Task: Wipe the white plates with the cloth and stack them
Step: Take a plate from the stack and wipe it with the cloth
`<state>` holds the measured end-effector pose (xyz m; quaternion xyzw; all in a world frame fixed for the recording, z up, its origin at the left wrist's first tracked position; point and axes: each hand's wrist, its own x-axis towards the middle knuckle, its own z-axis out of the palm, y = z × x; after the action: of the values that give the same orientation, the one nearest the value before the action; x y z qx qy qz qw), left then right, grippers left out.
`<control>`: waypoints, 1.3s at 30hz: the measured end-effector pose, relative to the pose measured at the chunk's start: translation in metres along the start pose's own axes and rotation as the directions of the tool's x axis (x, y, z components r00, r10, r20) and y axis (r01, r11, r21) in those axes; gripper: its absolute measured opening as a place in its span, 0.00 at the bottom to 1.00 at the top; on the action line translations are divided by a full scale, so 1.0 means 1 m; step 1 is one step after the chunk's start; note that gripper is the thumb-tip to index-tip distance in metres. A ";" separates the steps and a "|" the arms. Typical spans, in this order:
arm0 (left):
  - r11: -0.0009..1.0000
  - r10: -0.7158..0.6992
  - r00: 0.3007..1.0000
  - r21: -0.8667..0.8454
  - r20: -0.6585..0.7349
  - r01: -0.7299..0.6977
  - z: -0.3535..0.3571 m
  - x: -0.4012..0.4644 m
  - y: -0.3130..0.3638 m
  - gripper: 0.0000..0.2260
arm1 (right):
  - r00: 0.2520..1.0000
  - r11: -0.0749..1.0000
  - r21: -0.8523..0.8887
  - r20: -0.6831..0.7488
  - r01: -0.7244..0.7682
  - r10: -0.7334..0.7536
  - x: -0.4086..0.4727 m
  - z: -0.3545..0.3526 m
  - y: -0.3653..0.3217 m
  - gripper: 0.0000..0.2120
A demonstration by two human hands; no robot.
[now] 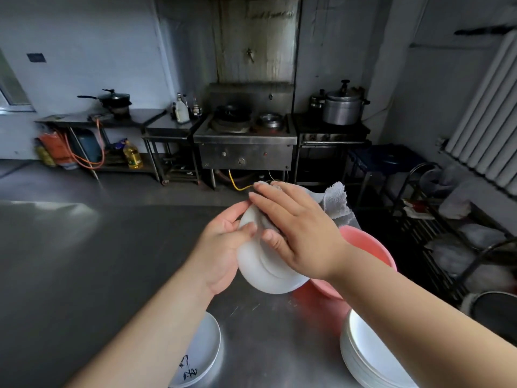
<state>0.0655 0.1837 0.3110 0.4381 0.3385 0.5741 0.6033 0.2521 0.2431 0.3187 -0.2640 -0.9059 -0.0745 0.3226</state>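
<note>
My left hand (223,247) grips a white plate (263,273) by its left rim and holds it tilted above the steel table (84,261). My right hand (296,233) lies flat over the plate and presses a grey cloth (335,201) against it; the cloth's loose end sticks out past the fingers to the right. A white plate with black writing (201,357) lies on the table near my left forearm. A stack of white plates (369,357) stands at the lower right, partly hidden by my right forearm.
A pink basin (372,247) sits on the table just behind the held plate. A wire rack (447,239) with cloths stands to the right. Stoves, pots and gas cylinders line the far wall across the floor.
</note>
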 end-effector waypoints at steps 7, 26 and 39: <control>1.000 0.011 0.999 -0.021 -0.037 -0.012 -0.007 -0.011 -0.009 0.24 | 0.916 0.903 0.169 -0.003 -0.394 0.401 -0.033 0.012 -0.021 0.34; 0.973 0.052 0.973 -0.209 -0.226 -0.100 -0.002 -0.009 -0.006 0.23 | 0.816 0.775 0.321 -0.013 -0.544 0.578 -0.043 0.008 -0.044 0.33; 0.938 0.064 0.978 -0.323 -0.198 -0.127 0.016 -0.013 -0.018 0.24 | 0.733 0.697 0.482 -0.152 -0.530 0.663 -0.065 0.031 -0.084 0.34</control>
<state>0.0860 0.1697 0.2995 0.2906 0.2688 0.6898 0.6062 0.2332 0.1530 0.2567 -0.4583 -0.6994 0.1850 0.5164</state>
